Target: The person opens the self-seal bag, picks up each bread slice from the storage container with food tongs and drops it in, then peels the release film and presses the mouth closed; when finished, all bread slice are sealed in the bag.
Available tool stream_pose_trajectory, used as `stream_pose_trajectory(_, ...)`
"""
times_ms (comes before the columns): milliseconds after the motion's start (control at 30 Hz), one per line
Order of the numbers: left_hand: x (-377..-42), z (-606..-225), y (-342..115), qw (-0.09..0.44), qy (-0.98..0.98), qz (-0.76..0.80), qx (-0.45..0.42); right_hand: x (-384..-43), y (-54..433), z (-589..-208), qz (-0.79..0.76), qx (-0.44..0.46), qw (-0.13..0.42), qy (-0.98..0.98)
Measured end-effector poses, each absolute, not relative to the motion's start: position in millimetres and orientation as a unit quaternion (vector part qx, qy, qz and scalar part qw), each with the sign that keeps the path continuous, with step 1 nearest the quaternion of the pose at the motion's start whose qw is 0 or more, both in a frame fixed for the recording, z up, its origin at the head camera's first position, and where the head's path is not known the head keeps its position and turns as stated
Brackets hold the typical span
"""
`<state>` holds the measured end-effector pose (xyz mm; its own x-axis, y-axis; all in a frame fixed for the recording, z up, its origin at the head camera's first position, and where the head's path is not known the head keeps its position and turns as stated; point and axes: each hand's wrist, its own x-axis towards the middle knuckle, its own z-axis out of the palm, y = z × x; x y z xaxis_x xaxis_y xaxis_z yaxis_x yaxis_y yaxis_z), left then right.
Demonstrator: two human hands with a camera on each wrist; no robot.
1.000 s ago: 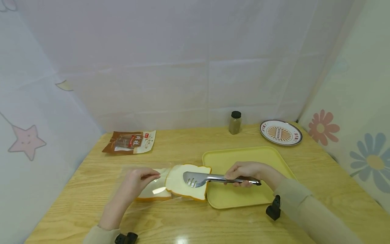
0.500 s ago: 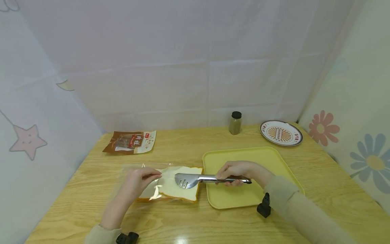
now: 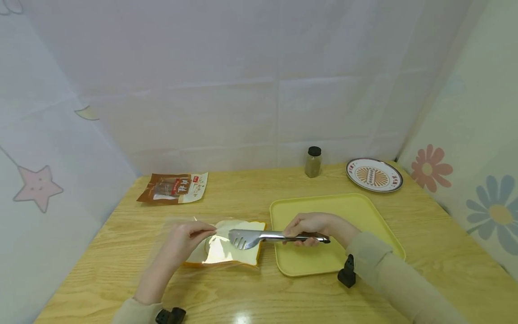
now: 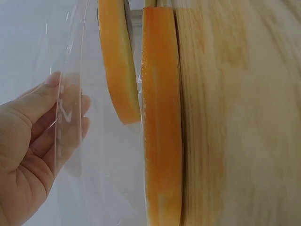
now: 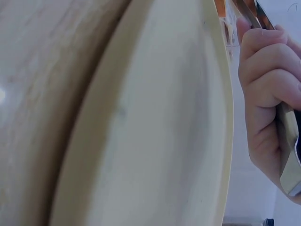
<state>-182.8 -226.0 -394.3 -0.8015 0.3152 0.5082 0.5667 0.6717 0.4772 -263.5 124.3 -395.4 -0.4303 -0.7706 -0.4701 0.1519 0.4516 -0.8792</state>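
My left hand point(image 3: 188, 238) pinches the edge of a clear plastic bag point(image 4: 101, 155) between thumb and fingers, lifting its upper film. My right hand point(image 3: 309, 228) grips metal tongs point(image 3: 273, 236) by the handle, their slotted head lying over a white bread slice point(image 3: 251, 255) with an orange crust. That slice is tilted and overlaps the bag in the head view. In the left wrist view it hangs above a second bread slice point(image 4: 162, 103), which lies flat inside the bag near the table. Glare on the film hides part of the bread.
A yellow tray point(image 3: 332, 204) lies under my right hand, just right of the bread. Farther back are a brown-and-white food packet point(image 3: 174, 189), a small jar with a black lid point(image 3: 313, 163) and a printed white plate point(image 3: 374, 175) by the right wall.
My right hand has moved left with the tongs and the bread slice, bringing it farther over the second slice and under the film. The left hand has stayed almost still.
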Motion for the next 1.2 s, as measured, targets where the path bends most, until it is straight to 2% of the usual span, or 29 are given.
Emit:
stream_pose_trajectory(333,-185,-397,-224,0.23,-0.881,-0.315,-0.268,-262,110,-397,-0.472,-0.226,0.479,0.705)
stream_pose_trajectory(633,-184,-396,-224,0.223,-0.884,-0.323,-0.254,-261,100,-398,-0.47,-0.22,0.464,0.718)
stream_pose_trajectory(933,-185,-397,-223,0.26,-0.88,-0.3,-0.263,-260,94,-397,-0.484,-0.207,0.468,0.71)
stream_pose_trajectory(1200,-183,-398,-221,0.234,-0.886,-0.313,-0.249,-259,87,-397,-0.485,-0.21,0.464,0.711)
